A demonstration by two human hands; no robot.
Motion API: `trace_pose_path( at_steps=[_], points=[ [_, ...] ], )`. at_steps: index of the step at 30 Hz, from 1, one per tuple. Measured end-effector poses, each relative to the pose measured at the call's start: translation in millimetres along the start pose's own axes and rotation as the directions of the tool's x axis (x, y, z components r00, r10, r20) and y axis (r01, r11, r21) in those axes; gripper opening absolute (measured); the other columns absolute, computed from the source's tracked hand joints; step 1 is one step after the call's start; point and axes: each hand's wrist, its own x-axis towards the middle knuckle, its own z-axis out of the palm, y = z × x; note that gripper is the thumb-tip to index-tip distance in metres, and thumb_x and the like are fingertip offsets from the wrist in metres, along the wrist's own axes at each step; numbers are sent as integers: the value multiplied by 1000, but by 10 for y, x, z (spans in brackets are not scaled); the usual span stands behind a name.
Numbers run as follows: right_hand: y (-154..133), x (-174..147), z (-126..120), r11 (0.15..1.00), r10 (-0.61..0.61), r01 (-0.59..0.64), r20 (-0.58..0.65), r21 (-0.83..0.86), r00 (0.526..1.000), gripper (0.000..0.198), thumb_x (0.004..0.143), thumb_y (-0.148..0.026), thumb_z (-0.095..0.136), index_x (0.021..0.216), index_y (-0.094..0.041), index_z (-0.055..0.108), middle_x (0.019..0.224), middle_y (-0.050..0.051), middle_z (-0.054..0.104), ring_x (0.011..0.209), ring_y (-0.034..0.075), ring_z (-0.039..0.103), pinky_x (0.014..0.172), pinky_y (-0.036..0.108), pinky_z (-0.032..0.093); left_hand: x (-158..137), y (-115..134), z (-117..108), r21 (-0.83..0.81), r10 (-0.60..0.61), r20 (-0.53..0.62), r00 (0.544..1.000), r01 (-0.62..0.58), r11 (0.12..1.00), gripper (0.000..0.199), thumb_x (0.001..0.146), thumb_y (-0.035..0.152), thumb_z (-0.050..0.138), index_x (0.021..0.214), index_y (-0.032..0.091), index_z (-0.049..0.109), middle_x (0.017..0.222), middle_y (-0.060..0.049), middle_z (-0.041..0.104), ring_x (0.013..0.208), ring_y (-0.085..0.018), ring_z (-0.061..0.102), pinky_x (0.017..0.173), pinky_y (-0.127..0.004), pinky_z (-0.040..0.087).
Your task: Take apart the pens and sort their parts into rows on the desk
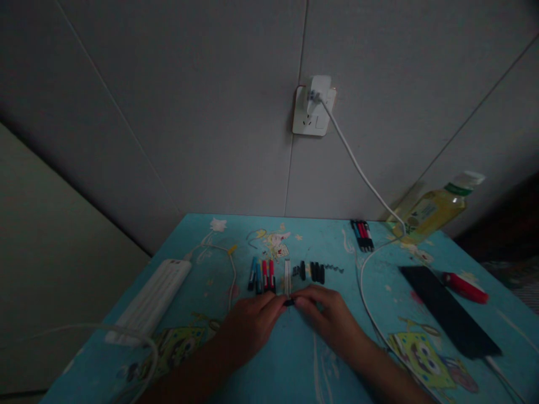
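Observation:
My left hand (256, 317) and my right hand (326, 314) meet at the middle of the table, fingers pinched together. Between their fingertips is a small black pen part (288, 302), partly covered by the fingers. Just beyond it lie several thin, pale pen refills (287, 275), side by side. Blue pen barrels (258, 275) and red pen barrels (268, 275) with black ends lie left of the refills. To the right are short black pen pieces (317, 272) and a row of small dark springs (332, 268).
Several pens (362, 234) lie together at the back right. A white power strip (149, 300) is at left. On the right are a dark phone-like slab (450, 311), a red object (465, 287), a yellow bottle (438, 210) and a white cable (362, 283). A wall socket (309, 123) is behind.

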Motion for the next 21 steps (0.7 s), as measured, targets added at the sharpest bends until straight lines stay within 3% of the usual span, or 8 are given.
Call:
trace_pose_path(
  at_steps=[5,14,18,21],
  points=[
    [18,1,31,1000,5,-4,-49,28,999,13,94,-25,62,98,-24,74,90,0,73,83,14,67,77,25,50,-11,-18,48,-14,19,-47,999,-20,1000,27,103,25,41,119,17,61,88,-5,69,74,-17,70,68,-31,58],
    [53,-31,80,961,-257,244,-96,-128,962,18,95,-16,59,106,-24,70,100,4,72,94,16,64,86,31,52,5,15,15,-186,-121,55,991,129,974,27,102,24,39,117,18,61,95,-6,72,83,-19,71,79,-33,59],
    [8,-37,46,940,-335,323,-119,-109,935,20,95,-14,57,107,-25,70,100,4,73,93,17,66,84,33,53,12,12,25,-257,-118,47,992,126,958,27,102,22,37,114,18,60,97,-6,73,86,-19,71,79,-32,58],
    [-42,-53,-115,899,-425,408,-90,-156,901,24,95,-13,56,110,-26,69,106,4,73,96,18,66,85,35,53,15,-2,32,-279,-139,10,990,136,950,26,102,21,37,113,18,60,96,-6,74,83,-17,71,75,-29,57]
  ],
)
